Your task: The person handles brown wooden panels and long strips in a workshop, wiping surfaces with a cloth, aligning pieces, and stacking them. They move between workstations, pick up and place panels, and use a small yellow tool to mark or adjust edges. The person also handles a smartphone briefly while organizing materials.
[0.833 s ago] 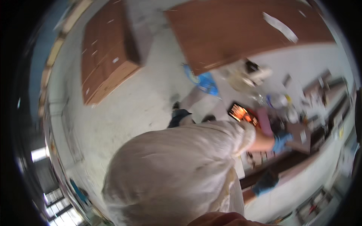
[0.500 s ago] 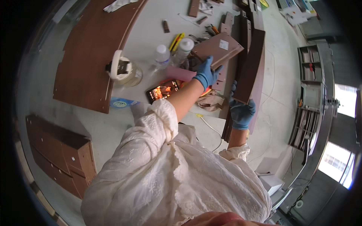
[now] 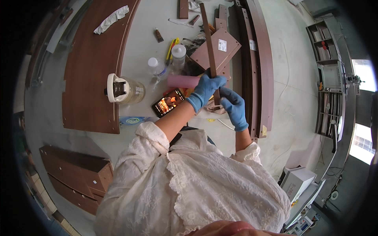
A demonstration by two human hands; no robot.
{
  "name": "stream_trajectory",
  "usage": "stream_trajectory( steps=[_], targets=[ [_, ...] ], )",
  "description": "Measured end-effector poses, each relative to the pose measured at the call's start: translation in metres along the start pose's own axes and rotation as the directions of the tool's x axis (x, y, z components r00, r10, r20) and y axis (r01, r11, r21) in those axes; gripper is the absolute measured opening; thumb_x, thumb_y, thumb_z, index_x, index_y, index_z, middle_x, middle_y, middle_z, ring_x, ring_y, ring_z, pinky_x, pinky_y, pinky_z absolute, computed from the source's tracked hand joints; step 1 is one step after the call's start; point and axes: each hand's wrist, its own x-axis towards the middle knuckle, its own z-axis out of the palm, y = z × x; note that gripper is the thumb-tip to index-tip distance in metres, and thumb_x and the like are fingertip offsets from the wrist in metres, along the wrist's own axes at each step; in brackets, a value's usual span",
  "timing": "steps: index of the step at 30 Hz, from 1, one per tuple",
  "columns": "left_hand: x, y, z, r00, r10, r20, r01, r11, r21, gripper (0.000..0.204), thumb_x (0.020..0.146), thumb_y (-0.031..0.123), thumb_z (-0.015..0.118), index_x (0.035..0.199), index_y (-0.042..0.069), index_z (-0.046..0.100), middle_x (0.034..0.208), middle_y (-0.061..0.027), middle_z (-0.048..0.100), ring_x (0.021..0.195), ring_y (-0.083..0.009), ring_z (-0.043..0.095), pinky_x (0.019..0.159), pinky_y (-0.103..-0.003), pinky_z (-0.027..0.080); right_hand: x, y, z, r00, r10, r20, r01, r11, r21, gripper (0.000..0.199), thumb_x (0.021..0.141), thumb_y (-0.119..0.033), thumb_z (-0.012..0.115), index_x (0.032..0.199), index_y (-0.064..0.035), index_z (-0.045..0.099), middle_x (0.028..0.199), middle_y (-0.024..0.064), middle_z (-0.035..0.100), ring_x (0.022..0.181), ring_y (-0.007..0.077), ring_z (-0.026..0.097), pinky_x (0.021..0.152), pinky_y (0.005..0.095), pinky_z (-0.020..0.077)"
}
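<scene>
A long, narrow brown board [image 3: 209,43] stands up from the table, turned edge-on. My left hand [image 3: 205,91], in a blue glove, is closed around its lower part. At the board's bottom end is my right hand [image 3: 235,108], also blue-gloved, with bent fingers and thumb closed on the edge; the fingertips are partly hidden. Behind the board lies a brown panel [image 3: 232,44] with a white label. Beside my left wrist are a lit phone [image 3: 168,102] and a pink roll [image 3: 182,81].
Long brown boards [image 3: 264,70] lie stacked along the table's right side. A large brown panel [image 3: 92,74] covers the left. Between them stand a big jug [image 3: 134,92], a clear bottle [image 3: 156,67] and a white-capped bottle [image 3: 179,57], near a yellow cutter [image 3: 171,49]. Shelving [image 3: 328,78] is at far right.
My left hand has left the labelled panel and now grips the narrow board. The board has come leftward from the stack and turned edge-on. My right hand has moved left with it.
</scene>
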Motion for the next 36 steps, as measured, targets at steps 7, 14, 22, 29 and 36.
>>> stream_trajectory(
  steps=[7, 14, 22, 29, 36],
  targets=[
    [-0.013, 0.030, -0.018, 0.996, 0.040, 0.080, -0.024, 0.981, -0.193, 0.025, 0.084, 0.010, 0.068, 0.106, 0.003, 0.060, 0.085, 0.0011, 0.059, 0.074, -0.0067, 0.052, 0.068, -0.025, 0.048, 0.072, 0.053, -0.012, 0.938, -0.225, -0.265, -0.128, 0.485, -0.865, 0.073, 0.075, -0.041, 0.078, 0.131, -0.0029, 0.051, 0.133, 0.0210, 0.055, 0.116, 0.0425, 0.059, 0.097, 0.0488, 0.0496],
    [-0.047, 0.053, -0.012, 0.998, 0.062, -0.027, -0.058, 0.989, 0.134, 0.023, 0.084, 0.014, 0.071, 0.102, 0.003, 0.061, 0.084, 0.0022, 0.055, 0.076, -0.0063, 0.048, 0.071, -0.025, 0.047, 0.134, 0.050, 0.017, 0.965, 0.001, -0.262, -0.213, 0.586, -0.782, 0.076, 0.077, -0.038, 0.075, 0.135, -0.0054, 0.040, 0.133, 0.0276, 0.055, 0.115, 0.0488, 0.061, 0.094, 0.0531, 0.0515],
    [-0.062, 0.047, -0.028, 0.988, -0.156, 0.006, 0.154, 0.981, 0.118, 0.067, 0.088, 0.019, 0.070, 0.144, -0.006, 0.043, 0.111, -0.0128, 0.072, 0.106, -0.0200, 0.069, 0.095, -0.033, 0.055, 0.148, 0.034, -0.019, 0.961, 0.101, -0.259, -0.269, 0.578, -0.770, 0.068, 0.081, -0.022, 0.070, 0.137, 0.0008, 0.040, 0.121, 0.0318, 0.063, 0.105, 0.0460, 0.067, 0.090, 0.0505, 0.0540],
    [-0.075, 0.056, -0.024, 0.984, -0.146, 0.105, 0.137, 0.987, 0.087, 0.064, 0.089, 0.021, 0.069, 0.143, -0.004, 0.045, 0.115, -0.0140, 0.071, 0.102, -0.0199, 0.069, 0.092, -0.034, 0.056, 0.158, 0.010, -0.081, 0.924, 0.023, -0.380, -0.206, 0.871, -0.446, 0.065, 0.083, -0.012, 0.060, 0.146, 0.0044, 0.049, 0.099, 0.0225, 0.074, 0.083, 0.0269, 0.073, 0.075, 0.0380, 0.0572],
    [-0.087, 0.056, -0.024, 0.973, -0.218, 0.070, 0.214, 0.975, 0.063, 0.059, 0.089, 0.019, 0.069, 0.140, -0.004, 0.049, 0.116, -0.0154, 0.070, 0.108, -0.0230, 0.069, 0.097, -0.036, 0.057, 0.158, 0.042, -0.024, 0.959, 0.133, -0.251, -0.279, 0.605, -0.746, 0.113, 0.073, -0.051, 0.080, 0.155, 0.0058, 0.026, 0.131, 0.0305, 0.062, 0.125, 0.0422, 0.060, 0.107, 0.0428, 0.0471]
  ],
)
